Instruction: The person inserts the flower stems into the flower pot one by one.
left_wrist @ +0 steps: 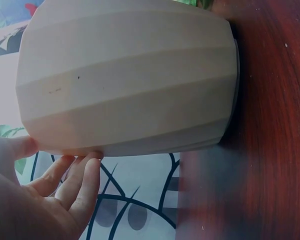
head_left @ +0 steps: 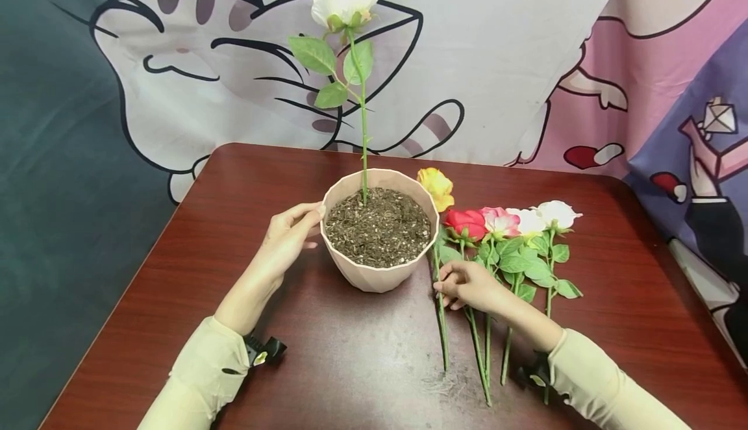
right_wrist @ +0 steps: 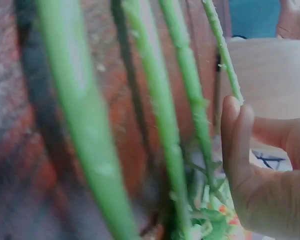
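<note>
Taking 12 o'clock as the tabletop's (head_left: 327, 365) far edge in the head view, the yellow rose (head_left: 436, 189) lies just beside the pot (head_left: 374, 278), its bloom at the pot's 2 o'clock. Its long axis runs almost along the 12-to-6 line: the bloom points to 12, while the bare stem end points to 6, swung very slightly toward 5. The right hand (head_left: 470, 286), at the pot's 4 o'clock, pinches this stem partway along between thumb and fingertips, the grip nearly closed on the thin stalk.

The left hand (head_left: 285, 235) is at the pot's 9 o'clock, loosely spread, with its thumb at the rim and its bent fingertips touching the outer wall.

The pot stands upright, mouth upward, holding dark soil (head_left: 380, 235). A tall white rose (head_left: 345, 1) is planted toward the soil's 11 o'clock, its long axis close to vertical and its bloom uppermost.

Toward 3 o'clock from the yellow bloom, a red rose (head_left: 467, 223), a pink rose (head_left: 500, 222) and two pale roses (head_left: 558, 214) lie in a row. Their blooms point to 12 and their stems reach toward 6, the red one's slanting to 5.
</note>
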{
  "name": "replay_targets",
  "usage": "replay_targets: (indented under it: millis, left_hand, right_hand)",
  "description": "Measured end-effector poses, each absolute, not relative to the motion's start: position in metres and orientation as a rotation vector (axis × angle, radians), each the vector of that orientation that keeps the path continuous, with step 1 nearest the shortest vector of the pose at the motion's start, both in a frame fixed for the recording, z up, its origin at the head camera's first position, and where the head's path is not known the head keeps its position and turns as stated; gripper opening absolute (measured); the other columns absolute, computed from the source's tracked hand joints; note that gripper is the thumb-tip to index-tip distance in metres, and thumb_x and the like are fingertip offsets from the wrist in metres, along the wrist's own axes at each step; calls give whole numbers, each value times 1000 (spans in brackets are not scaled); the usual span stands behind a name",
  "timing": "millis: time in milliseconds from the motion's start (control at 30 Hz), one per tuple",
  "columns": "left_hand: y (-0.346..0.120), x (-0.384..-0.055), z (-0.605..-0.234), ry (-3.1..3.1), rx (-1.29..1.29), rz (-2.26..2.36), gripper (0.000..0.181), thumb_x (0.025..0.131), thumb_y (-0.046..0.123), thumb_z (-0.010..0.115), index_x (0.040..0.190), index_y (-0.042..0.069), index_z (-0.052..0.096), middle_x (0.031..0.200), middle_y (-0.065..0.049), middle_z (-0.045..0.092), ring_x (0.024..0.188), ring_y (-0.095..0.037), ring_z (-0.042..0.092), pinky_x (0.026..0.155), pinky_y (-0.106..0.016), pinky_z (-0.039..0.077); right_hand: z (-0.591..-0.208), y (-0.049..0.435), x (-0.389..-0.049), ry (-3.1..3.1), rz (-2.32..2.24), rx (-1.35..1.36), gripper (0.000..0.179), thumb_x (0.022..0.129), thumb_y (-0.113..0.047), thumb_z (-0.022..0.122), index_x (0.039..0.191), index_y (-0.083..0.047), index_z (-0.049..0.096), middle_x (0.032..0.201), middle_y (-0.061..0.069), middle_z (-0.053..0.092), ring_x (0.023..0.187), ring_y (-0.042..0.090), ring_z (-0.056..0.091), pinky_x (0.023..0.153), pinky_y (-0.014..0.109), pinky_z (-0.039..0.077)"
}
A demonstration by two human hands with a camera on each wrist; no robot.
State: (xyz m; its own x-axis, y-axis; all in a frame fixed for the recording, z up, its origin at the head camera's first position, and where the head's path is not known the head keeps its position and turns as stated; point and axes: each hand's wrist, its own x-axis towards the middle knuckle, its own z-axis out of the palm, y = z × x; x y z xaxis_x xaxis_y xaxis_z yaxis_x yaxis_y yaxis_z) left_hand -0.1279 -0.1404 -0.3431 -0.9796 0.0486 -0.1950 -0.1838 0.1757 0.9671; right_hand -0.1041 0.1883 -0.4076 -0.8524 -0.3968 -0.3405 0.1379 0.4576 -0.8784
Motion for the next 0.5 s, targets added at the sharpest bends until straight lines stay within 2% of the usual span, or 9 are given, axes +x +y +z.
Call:
replay_targets:
  millis: [300,400,500]
  left_hand:
    - [-142,-127,-343,2265,-109,1893,43,95,37,53,129,12,55,126,-10,58,109,-19,60,83,-40,50]
    - [-141,-127,-343,2269,-107,1888,42,95,36,53,129,12,55,125,-10,59,109,-19,60,80,-36,51]
    - [-141,-126,-343,2271,-107,1890,41,95,36,53,128,12,55,125,-10,59,108,-19,60,78,-34,52]
  right_hand:
    - [-371,197,-107,2214,-1564,-302,21,91,-7,58,102,8,49,84,22,65,69,18,64,62,37,55]
    - [-358,203,-110,2256,-1564,-327,19,92,-8,57,102,6,48,85,21,65,71,17,64,63,38,54]
    - [-343,210,-115,2323,-1527,-365,18,93,-8,56,102,5,49,83,14,66,73,17,64,63,36,54]
